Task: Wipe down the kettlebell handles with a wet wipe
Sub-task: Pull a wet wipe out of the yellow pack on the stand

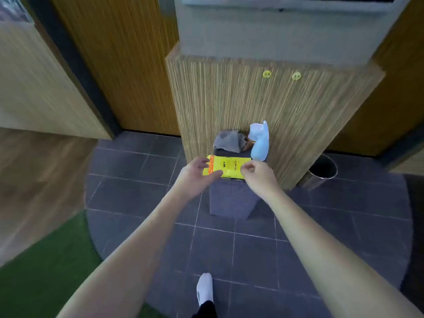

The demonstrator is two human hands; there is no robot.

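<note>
A yellow wet-wipe pack with an orange strip lies on top of a dark grey box-shaped stool. My left hand holds the pack's left end, thumb under the front edge and fingers over the orange strip. At the pack's right end my right hand has curled fingers and pinches near the top flap. No kettlebell is in view.
On the stool behind the pack lie a grey cloth and a pale blue spray bottle. A striped wooden cabinet rises just beyond. A metal bin stands at its right foot. Green turf lies on the left. My socked foot is on dark tiles.
</note>
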